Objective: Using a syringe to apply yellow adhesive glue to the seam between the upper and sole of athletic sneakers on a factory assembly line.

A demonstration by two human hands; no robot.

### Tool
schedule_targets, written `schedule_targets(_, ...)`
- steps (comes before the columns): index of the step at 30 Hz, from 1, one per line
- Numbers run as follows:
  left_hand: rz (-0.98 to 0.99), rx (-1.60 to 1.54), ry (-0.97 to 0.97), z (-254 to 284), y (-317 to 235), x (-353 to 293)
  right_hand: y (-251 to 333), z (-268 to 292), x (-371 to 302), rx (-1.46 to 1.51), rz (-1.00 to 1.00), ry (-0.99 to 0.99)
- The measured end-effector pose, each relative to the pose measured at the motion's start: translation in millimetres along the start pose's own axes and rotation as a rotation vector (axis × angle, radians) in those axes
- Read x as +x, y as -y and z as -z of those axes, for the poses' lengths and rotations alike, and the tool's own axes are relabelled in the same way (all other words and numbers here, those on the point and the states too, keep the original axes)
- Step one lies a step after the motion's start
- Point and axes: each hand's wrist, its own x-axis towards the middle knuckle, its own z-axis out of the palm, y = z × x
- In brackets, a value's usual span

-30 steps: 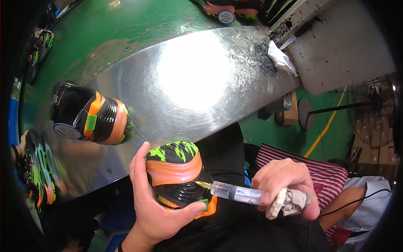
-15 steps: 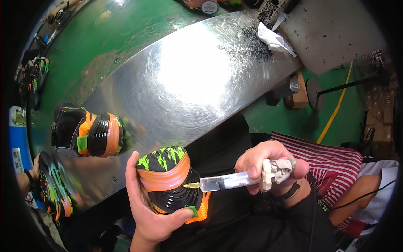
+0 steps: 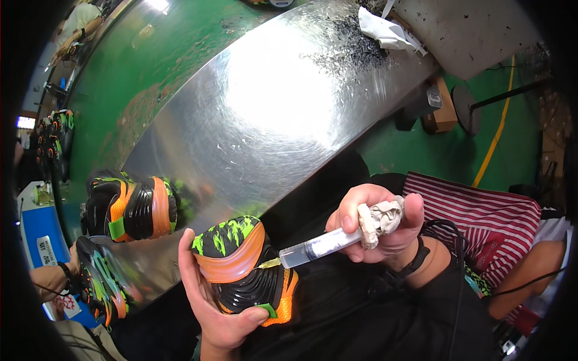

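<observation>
- A green floor (image 3: 135,75) surrounds a scratched metal table (image 3: 241,171); a black-and-orange shoe (image 3: 150,207) rests near its left end.
- Before the table's near edge, over dark clothing, the left hand (image 3: 224,325) holds a second shoe (image 3: 232,269), fingers spread around one side and thumb by its green tab (image 3: 268,310).
- The right hand (image 3: 392,242) has its fingers curled around a clear syringe (image 3: 325,245) with a crumpled pale wrap (image 3: 380,220) at its rear end.
- The yellow tip (image 3: 269,263) meets the second shoe beside its pinkish band (image 3: 224,268).
- To the right lies a red-and-white striped cloth (image 3: 466,219).
</observation>
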Motion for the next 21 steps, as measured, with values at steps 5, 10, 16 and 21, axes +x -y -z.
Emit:
schedule_targets(5,0.006,0.004,-0.033,-4,0,0,1,5,1,0.028,0.003,-0.008)
schedule_targets(10,0.017,-0.014,-0.053,-8,-2,0,4,9,-1,0.010,-0.067,-0.080)
schedule_targets(16,-0.011,0.050,-0.056,-7,-1,2,-5,22,-1,0.093,0.036,-0.037)
schedule_targets(21,-0.015,0.053,-0.062,-8,-1,1,-5,22,-5,0.080,0.038,-0.072)
